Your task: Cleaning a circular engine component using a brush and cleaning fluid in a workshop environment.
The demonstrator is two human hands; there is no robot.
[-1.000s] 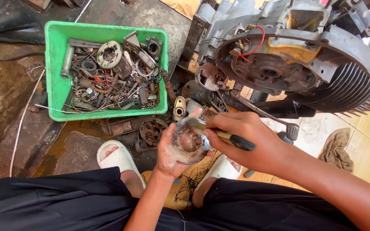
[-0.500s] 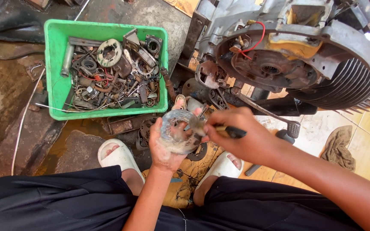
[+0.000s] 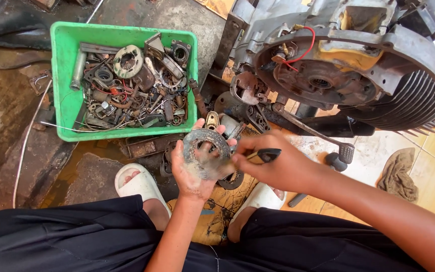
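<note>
My left hand [image 3: 193,170] holds a dark round ring-shaped metal plate [image 3: 201,138] up by its rim, fingers showing through its middle. My right hand [image 3: 277,167] grips a black-handled tool [image 3: 267,154] whose thin tip points left at the plate's right edge. Both hands are greasy. They sit above my knees, just in front of a large grey engine case [image 3: 343,65] with cooling fins, a round open cavity and a red wire.
A green plastic bin [image 3: 61,75] full of rusty small parts stands at the left. White sandals [image 3: 136,184] are on my feet. A kick lever with a pedal [image 3: 346,150] and a dirty rag [image 3: 399,174] lie at the right. The floor is oily.
My left hand has turned the ring plate more upright and lifted it slightly. My right hand has shifted its tool tip toward the plate's right edge.
</note>
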